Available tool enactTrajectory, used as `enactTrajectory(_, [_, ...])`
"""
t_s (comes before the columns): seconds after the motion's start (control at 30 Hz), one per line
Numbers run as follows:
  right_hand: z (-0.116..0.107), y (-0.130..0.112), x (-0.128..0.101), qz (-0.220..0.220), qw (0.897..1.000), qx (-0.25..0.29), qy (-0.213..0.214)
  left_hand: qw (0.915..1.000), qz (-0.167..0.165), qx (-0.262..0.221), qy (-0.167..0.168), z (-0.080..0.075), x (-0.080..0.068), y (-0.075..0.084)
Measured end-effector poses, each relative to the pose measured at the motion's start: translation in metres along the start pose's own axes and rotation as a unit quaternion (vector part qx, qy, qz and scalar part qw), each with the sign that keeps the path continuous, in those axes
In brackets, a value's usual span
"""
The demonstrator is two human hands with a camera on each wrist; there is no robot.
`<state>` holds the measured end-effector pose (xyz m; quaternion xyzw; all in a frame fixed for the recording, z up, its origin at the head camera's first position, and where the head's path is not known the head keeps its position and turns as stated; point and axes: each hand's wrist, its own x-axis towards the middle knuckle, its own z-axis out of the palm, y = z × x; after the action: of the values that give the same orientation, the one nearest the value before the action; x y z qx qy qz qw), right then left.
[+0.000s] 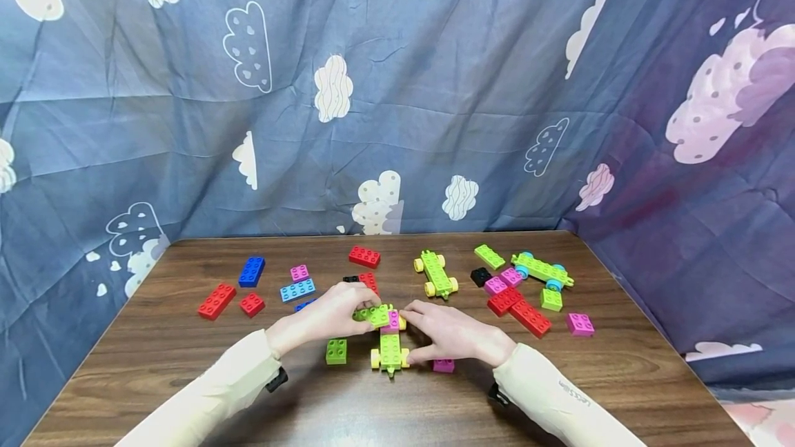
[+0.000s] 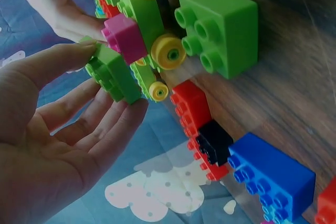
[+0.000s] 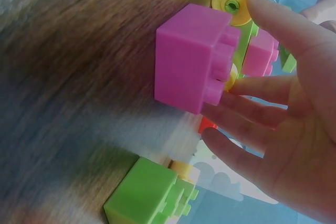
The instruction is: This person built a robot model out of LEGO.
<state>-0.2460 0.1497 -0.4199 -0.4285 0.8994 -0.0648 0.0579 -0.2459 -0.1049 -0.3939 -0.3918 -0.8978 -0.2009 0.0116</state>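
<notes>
My left hand (image 1: pixel 338 309) pinches a lime-green studded brick (image 2: pixel 113 72) between thumb and fingertips, tilted just above a toy car base (image 1: pixel 390 366) with yellow wheels. A pink brick (image 2: pixel 126 38) and a green brick (image 1: pixel 390 343) sit on that base. At its right side is my right hand (image 1: pixel 450 333), holding the base by its wheels, thumb at the near yellow wheel (image 3: pixel 231 4) and index finger by the far one. Close under the right hand lies a loose pink brick (image 3: pixel 189 59). Left of the car stands a green square brick (image 2: pixel 223 30).
Farther back is another yellow-wheeled car base (image 1: pixel 437 273); a blue-wheeled one (image 1: pixel 542 269) stands at the right. Red bricks (image 1: pixel 528 316) and a pink brick (image 1: pixel 580 324) lie right. Blue (image 1: pixel 251 272), light-blue (image 1: pixel 297 290) and red bricks (image 1: pixel 217 301) lie left. A cloud-print curtain (image 1: pixel 397 123) hangs behind.
</notes>
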Motion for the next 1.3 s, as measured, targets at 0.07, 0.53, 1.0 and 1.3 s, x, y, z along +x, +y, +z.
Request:
enactTrajectory(0.07, [0.000, 0.000, 0.000, -0.001, 1.000, 0.001, 0.001, 1.0000, -0.001, -0.006, -0.004, 0.001, 0.002, 0.001])
enactTrajectory(0.53, [-0.001, 0.000, 0.001, 0.001, 1.000, 0.001, -0.007, 0.9996, -0.008, -0.024, 0.014, 0.013, 0.007, 0.002])
enactTrajectory(1.0, [0.000, 0.000, 0.000, -0.004, 1.000, -0.006, 0.006, 0.9989, -0.011, -0.043, 0.015, 0.017, 0.010, 0.006])
enactTrajectory(1.3, [0.001, 0.000, 0.000, -0.007, 1.000, -0.009, 0.007, 0.9987, -0.008, -0.050, 0.009, 0.019, 0.012, 0.007])
